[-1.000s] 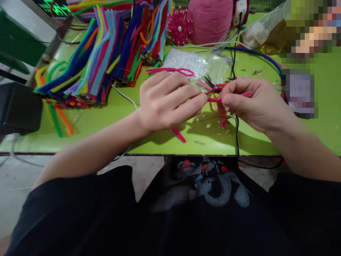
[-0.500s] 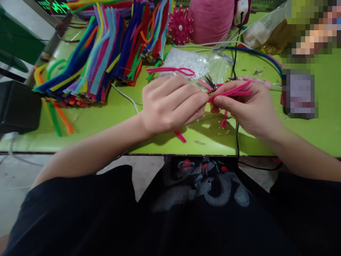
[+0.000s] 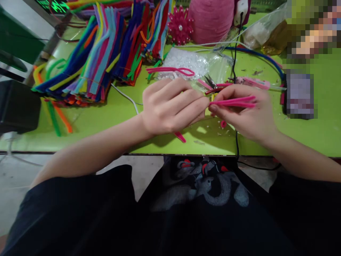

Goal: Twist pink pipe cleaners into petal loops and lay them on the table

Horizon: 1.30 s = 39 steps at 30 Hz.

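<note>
Pinching a pink pipe cleaner (image 3: 234, 102) between both hands above the green desk (image 3: 106, 117): left hand (image 3: 172, 106) closed, fingertips meeting the near end of the stem; right hand (image 3: 246, 113) closed around the folded, doubled length lying across its fingers. Holding the piece in the air, just in front of small snips (image 3: 213, 85) resting on the desk beside a clear bag of white beads (image 3: 191, 62). Showing, by judgement, an early stage of shaping: one fold made, no finished form yet, unlike the completed pink flower (image 3: 179, 26) standing at the far edge. Lying untouched to the left: a large stack of multicoloured pipe cleaners (image 3: 101, 53); scattered nearby: a pink offcut (image 3: 223, 123) and a black cable (image 3: 236, 138).
</note>
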Tool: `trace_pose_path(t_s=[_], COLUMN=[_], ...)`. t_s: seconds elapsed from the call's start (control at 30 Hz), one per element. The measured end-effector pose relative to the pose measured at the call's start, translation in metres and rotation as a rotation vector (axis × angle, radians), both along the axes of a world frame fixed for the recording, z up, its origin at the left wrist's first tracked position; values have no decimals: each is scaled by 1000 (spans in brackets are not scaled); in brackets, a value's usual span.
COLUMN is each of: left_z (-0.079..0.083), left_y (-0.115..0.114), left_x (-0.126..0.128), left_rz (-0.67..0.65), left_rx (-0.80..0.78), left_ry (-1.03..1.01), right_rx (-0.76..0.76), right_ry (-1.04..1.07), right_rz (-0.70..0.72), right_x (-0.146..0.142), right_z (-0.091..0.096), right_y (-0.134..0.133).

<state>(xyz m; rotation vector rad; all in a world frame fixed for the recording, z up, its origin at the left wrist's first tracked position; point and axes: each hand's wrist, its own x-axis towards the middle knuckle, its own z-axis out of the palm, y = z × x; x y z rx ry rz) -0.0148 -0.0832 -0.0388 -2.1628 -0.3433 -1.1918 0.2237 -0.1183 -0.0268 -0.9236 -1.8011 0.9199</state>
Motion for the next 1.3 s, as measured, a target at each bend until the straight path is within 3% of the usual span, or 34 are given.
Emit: trace_pose_path(t_s=[0.1, 0.2, 0.4, 0.6, 0.7, 0.8, 0.93, 1.0, 1.1, 1.2, 1.3], left_z=[-2, -7, -10, -10, -13, -7, 11, 16, 14, 6, 2], left_y=[3, 2, -9, -7, -5, -9, -19, -21, -21, -19, -18], left_x=[1, 0, -2, 4, 5, 5, 6, 6, 5, 4, 3], left_rz=[-26, -44, 52, -35, -69, -169, -243, -270, -247, -139, -79], left_rx=[56, 9, -527, -293, -341, -575, -1103, -1217, -1186, -969, -727], left_ry=[-18, -26, 35, -40, -54, -88, -134, -138, -137, -92, -45], right_rx=[155, 170, 207, 280, 321, 429, 604, 653, 554, 330, 210], right_ry=[-51, -65, -2, 11, -22, -75, -158, -159, -192, -180, -115], right_rz=[-34, -49, -99, -108, -120, -77, 28, 53, 13, -50, -68], right_x=[-1, -2, -4, -9, -9, -4, 4, 6, 5, 1, -2], right_z=[-1, -1, 1, -6, -7, -6, -4, -2, 1, 4, 6], right_y=[-2, -2, -6, -8, -7, -4, 2, 2, -1, -5, -9])
